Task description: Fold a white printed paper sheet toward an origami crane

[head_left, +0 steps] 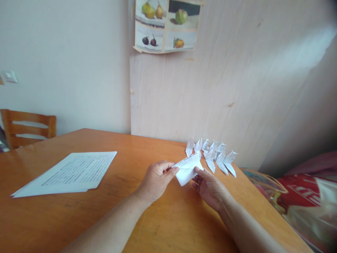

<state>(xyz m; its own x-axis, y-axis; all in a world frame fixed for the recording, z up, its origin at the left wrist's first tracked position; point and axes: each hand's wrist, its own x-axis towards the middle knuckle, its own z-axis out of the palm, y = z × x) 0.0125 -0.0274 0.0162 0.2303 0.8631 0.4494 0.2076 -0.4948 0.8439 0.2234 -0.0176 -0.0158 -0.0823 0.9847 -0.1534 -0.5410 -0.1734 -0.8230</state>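
Observation:
Between my two hands, above the table, is a folded sheet of paper (187,171) with printed lines on it. My left hand (158,179) pinches its left corner between thumb and fingers. On the right edge, my right hand (209,186) grips the paper with the thumb on top and the fingers beneath, partly hidden. Just beyond the hands, several folded paper figures (210,160) with upright, pointed wing-like parts stand close together near the table's back right edge.
A stack of printed sheets (76,172) lies on the left of the wooden table (110,211). Behind the table rises a wall with a fruit poster (167,26). A wooden chair (30,126) stands at the far left. Red and clear bags (300,193) are beyond the right edge.

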